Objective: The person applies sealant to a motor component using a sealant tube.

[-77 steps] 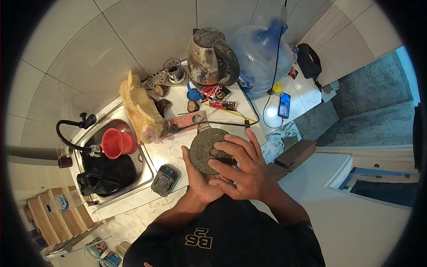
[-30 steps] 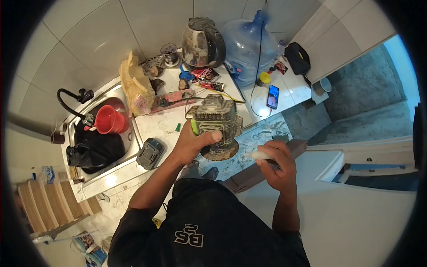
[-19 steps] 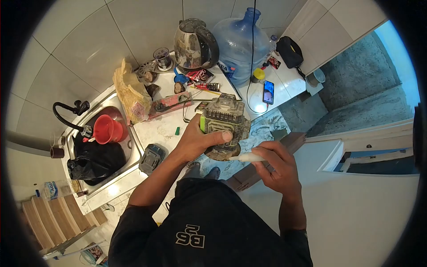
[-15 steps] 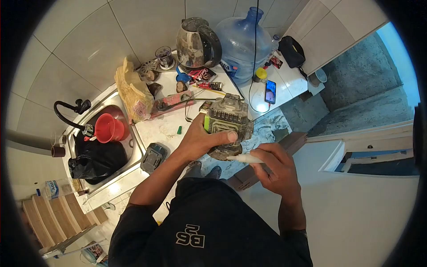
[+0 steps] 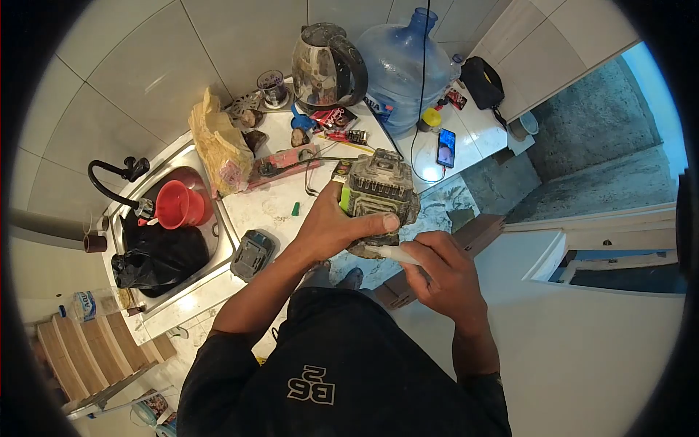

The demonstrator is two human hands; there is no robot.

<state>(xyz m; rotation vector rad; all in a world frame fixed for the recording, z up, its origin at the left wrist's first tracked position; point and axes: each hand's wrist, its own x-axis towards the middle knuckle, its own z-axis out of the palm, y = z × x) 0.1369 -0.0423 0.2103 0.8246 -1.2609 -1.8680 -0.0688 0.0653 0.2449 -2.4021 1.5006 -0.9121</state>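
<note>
My left hand (image 5: 336, 224) is closed around a dirty grey-and-green cordless power tool (image 5: 378, 186), its battery end facing up and my thumb lying across its side. In my right hand (image 5: 445, 273) is a white tube with a narrow nozzle (image 5: 397, 253), pinched between thumb and fingers. The nozzle points left at the tool's lower part; its tip is at or very near that part, and contact is hard to tell. Left of my forearm, a dark battery pack (image 5: 253, 255) lies on the counter (image 5: 280, 218). A small green cap (image 5: 295, 209) lies beyond it.
A sink (image 5: 227, 244) at left holds a red bowl (image 5: 180, 205) and black plastic bag (image 5: 164, 258). Behind stand a kettle (image 5: 313, 69) and large blue water jug (image 5: 400, 65). A phone (image 5: 445, 148) with a cable lies right. A red level-like bar (image 5: 280, 164) lies mid-counter.
My right hand has shifted slightly left and up, bringing the nozzle in against or close to the tool's lower part. The left hand keeps its hold on the tool.
</note>
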